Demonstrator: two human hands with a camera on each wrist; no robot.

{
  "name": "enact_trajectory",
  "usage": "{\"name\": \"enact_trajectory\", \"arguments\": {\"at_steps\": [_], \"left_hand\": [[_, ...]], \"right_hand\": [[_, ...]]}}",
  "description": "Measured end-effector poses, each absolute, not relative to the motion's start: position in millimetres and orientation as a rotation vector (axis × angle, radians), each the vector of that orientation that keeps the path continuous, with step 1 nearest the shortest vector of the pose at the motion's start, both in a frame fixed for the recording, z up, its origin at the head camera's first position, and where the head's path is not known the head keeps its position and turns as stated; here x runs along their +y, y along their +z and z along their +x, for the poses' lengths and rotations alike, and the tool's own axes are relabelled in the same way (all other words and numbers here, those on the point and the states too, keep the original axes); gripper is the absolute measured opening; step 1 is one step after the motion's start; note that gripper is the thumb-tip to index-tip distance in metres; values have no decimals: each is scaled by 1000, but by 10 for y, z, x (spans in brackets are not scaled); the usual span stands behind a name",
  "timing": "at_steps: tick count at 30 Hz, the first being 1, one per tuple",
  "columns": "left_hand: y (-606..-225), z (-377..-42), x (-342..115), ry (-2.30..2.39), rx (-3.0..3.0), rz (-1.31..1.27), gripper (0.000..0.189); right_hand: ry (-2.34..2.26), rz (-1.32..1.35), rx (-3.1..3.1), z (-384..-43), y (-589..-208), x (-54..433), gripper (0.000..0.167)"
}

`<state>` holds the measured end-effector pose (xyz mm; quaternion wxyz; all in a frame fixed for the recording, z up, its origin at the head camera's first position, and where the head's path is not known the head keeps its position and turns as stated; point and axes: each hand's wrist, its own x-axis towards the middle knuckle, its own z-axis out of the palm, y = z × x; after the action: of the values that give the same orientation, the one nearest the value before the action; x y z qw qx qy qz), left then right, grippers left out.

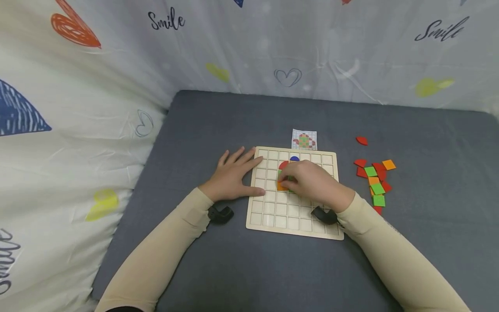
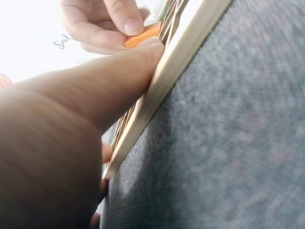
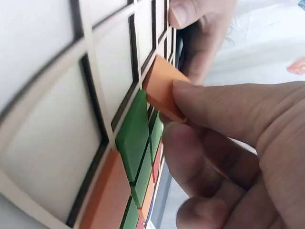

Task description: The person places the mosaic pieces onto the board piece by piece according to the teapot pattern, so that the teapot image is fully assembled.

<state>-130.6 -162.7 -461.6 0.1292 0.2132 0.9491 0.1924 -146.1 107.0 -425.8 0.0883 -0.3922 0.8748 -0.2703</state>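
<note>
Head view is taking in the whole tabletop: a person in cream sleeves point(image 1: 148, 260) is working over a pale, square wooden grid board point(image 1: 269, 221) that is lying flat on a dark grey cloth point(image 1: 241, 277). The right hand point(image 1: 313, 180) is pinching an orange square tile point(image 3: 164, 88) between thumb and fingers, holding it tilted at the grid, just beside green square tiles point(image 3: 132, 133) that are lying in their cells. That pinch at one end is probably leaving the other end free to find its recess. The left hand point(image 1: 234, 180) is gripping nothing: its fingers are lying spread and straight by the board's left side and its thumb is resting over the rim, presumably bracing the board against sliding.

A small printed paper card point(image 1: 304, 139) is lying at the board's far edge, likely placed there to be readable above the hands. Loose red, green and orange pieces point(image 1: 378, 189) are lying to the right, some overlapping. The tiles are looking smooth, with crisp, thick edges; one red piece point(image 1: 361, 141) is tapering like a petal, and a blue rounded piece point(image 1: 294, 158) is peeking out near the right knuckles. Thin raised ribs are dividing the board into shallow squares, while the cloth is showing a coarse weave.
</note>
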Motion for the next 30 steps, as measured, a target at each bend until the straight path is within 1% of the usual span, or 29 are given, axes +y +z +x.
{"name": "enact_trajectory", "arguments": {"at_steps": [14,22,30], "left_hand": [[-4617,-1308,-1623,568,2767,634,102],[-4609,-1317,-1614,578,2768,638,102],[-4623,-1303,-1618,574,2768,626,102]], "right_hand": [[-806,-1162,2662,-1393,-4308,1057,4],[-811,-1179,2661,-1384,-4329,1063,7],[-784,-1061,2641,-1399,-4270,1103,6]]}}
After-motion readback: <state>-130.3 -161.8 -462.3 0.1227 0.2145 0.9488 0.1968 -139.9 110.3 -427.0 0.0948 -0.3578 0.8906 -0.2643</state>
